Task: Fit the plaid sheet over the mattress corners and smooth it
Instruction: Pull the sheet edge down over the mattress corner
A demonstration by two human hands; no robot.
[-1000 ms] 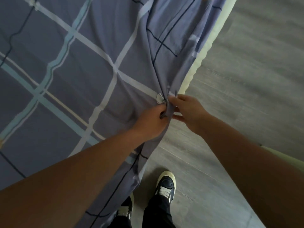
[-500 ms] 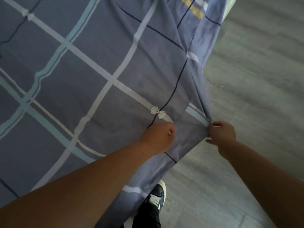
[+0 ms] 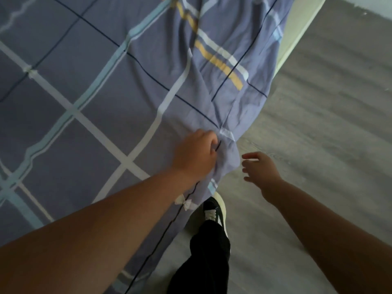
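Left hand grips plaid sheet; right hand spread, just beside.

Blue-grey plaid sheet, white, teal, yellow stripes; grey floor

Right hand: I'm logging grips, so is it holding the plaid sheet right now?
No, the right hand hovers open over the floor beside the plaid sheet, its fingers spread and gripping no cloth.
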